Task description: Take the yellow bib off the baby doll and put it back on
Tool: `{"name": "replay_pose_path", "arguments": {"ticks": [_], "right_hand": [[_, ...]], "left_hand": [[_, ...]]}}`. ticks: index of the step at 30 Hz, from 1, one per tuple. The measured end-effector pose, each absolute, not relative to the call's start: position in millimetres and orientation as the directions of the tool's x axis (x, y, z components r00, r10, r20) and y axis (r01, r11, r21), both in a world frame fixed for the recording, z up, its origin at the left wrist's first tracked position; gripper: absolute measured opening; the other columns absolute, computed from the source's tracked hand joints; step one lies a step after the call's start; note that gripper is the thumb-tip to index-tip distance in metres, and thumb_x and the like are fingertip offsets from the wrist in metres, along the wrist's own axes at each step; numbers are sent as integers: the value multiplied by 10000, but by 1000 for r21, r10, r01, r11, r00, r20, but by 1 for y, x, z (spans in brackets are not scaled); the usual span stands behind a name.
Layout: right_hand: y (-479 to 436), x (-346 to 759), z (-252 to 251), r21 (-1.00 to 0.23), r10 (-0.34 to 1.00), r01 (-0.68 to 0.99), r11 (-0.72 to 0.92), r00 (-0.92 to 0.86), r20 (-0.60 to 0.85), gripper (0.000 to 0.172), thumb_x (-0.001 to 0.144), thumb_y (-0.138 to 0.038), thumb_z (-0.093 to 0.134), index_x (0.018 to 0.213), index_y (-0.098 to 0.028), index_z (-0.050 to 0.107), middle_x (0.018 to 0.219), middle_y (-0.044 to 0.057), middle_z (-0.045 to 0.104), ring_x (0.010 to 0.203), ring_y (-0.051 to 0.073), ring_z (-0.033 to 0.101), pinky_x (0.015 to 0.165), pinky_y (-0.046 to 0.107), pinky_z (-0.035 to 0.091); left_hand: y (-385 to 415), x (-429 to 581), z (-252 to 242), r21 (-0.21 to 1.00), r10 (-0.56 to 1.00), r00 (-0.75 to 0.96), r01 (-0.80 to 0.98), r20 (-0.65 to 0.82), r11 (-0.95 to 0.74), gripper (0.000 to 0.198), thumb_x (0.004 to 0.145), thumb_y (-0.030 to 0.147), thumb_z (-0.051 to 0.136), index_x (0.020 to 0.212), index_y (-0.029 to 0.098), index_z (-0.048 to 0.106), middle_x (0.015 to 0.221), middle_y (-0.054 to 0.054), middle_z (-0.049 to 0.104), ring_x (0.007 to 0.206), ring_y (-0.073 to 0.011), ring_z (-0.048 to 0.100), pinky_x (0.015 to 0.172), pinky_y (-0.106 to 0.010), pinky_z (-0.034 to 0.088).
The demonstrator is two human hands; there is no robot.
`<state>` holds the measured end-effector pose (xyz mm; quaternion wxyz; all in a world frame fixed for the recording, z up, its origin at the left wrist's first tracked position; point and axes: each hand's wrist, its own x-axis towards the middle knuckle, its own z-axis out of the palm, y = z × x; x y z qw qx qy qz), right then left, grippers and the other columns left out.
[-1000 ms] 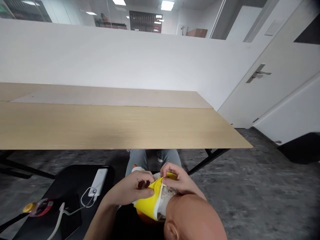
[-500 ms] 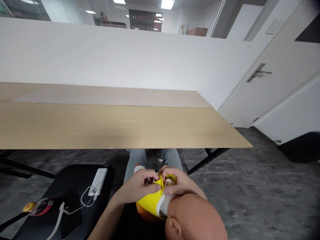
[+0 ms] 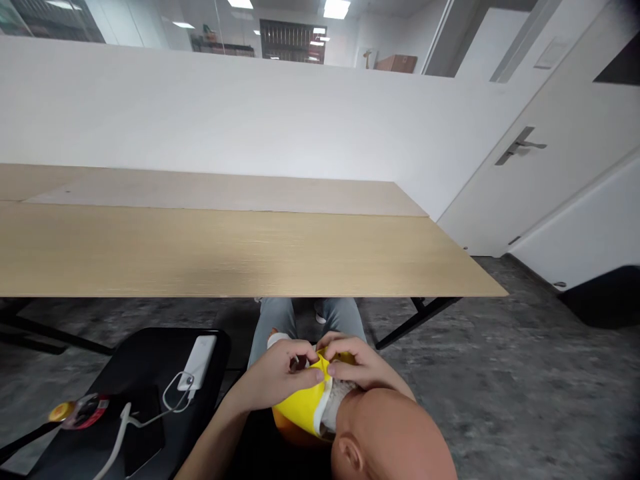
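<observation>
I wear grey-blue jeans (image 3: 277, 319) and dark clothing (image 3: 255, 450) across my lap, and a pale shoe (image 3: 319, 312) shows beyond my knees. My left hand (image 3: 275, 377), right hand (image 3: 350, 363) and left forearm (image 3: 210, 433) are bare, with no sleeve on them.

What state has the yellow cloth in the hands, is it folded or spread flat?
Folded: the yellow cloth bends into a crease between the left hand and the right hand, with a white edge along it.

Bright, even light from ceiling panels (image 3: 336, 8), soft shadows, wide-angle bowing and slight blur toward the edges.
</observation>
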<state>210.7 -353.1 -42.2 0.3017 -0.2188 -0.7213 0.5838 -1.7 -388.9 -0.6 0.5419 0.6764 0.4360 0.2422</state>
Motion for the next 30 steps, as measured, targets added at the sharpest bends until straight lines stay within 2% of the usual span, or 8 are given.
{"name": "replay_pose_path", "arguments": {"ticks": [6, 20, 30], "right_hand": [[-352, 211, -48, -974, 672, -54, 220, -715, 191, 106, 828, -238, 690, 836, -132, 696, 992, 88, 625, 907, 154, 604, 811, 273, 450], [-351, 211, -44, -980, 647, 2, 201, -751, 131, 220, 849, -362, 673, 847, -142, 693, 994, 86, 607, 921, 155, 592, 819, 288, 444], [-349, 211, -53, -962, 622, -20, 273, -759, 192, 185, 847, -329, 680, 851, -145, 696, 978, 69, 614, 912, 147, 599, 817, 272, 450]], "left_hand": [[-390, 1, -1, 924, 873, 461, 381, -158, -33, 218, 790, 312, 638, 670, 159, 540, 609, 59, 400, 616, -95, 353, 555, -231, 243], [-389, -1, 5, 895, 843, 507, 439, -180, -73, 91, 778, 221, 545, 708, 165, 533, 684, 41, 474, 655, -108, 422, 596, -231, 290], [-389, -3, 6, 893, 829, 531, 440, -175, -93, 68, 791, 180, 528, 727, 166, 512, 698, 50, 445, 654, -98, 396, 599, -233, 280]]}}
